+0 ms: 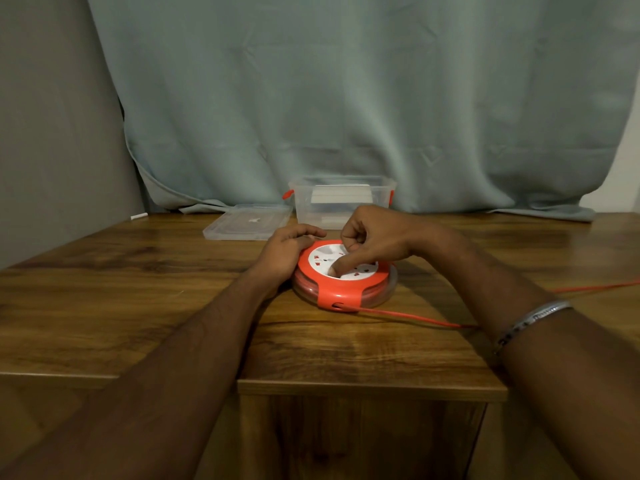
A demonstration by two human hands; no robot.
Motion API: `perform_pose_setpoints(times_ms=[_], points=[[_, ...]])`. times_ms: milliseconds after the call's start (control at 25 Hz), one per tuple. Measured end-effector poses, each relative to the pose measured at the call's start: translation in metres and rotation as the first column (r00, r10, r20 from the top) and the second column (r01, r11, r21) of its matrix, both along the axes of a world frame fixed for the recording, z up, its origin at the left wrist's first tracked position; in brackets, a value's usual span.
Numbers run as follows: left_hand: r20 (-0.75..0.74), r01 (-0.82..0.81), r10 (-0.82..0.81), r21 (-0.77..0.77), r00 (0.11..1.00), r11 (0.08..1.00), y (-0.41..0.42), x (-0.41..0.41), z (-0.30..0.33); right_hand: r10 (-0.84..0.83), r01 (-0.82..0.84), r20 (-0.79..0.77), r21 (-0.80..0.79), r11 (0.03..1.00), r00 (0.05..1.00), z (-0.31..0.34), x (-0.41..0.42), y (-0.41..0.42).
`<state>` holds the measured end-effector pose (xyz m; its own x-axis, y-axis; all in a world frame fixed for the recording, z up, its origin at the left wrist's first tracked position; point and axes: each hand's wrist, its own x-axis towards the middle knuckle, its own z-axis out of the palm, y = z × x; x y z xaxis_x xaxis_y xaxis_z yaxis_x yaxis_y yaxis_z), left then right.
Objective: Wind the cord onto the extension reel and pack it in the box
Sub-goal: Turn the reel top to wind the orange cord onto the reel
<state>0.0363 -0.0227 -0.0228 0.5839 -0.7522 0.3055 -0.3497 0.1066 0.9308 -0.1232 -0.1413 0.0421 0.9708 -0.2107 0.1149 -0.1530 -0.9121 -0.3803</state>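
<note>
Reel (341, 289): we've got it lying flat on the table (138, 306), sockets up, orange rim round a white face.
Left hand (285, 252): our palm sits against the reel's left edge, fingers loosely curved over the rim, steadying it.
Right hand (372, 242): we're over the white face, index finger (341, 266) stretched down and pressing on it, the other fingers curled into the palm.
Cord (408, 315): some is coiled inside the reel; the rest leaves the front slot and runs right, off under our right forearm.
Box (341, 200): clear, open, just behind the reel, something white inside.
Lid (247, 221): flat on the table, just left of the box.
Bracelet (530, 320): on our right wrist.
Curtain (346, 98): behind the table.
</note>
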Motion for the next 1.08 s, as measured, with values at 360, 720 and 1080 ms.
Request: perform_pose_setpoints(times_ms=[360, 720, 1080], points=[[-0.015, 0.036, -0.036, -0.001, 0.999, 0.999, 0.002, 0.0, 0.002, 0.122, -0.12, -0.019, 0.08, 0.99, 0.992, 0.01, -0.012, -0.014], [-0.012, 0.093, -0.092, 0.053, 0.996, 0.994, 0.006, 0.001, 0.004, 0.222, -0.198, -0.082, 0.232, 0.952, 0.972, 0.009, -0.012, -0.011], [-0.104, 0.095, -0.093, 0.019, 0.99, 0.995, 0.013, -0.001, 0.006, 0.169, -0.168, 0.01, 0.213, 0.963, 0.985, 0.001, -0.008, -0.014]])
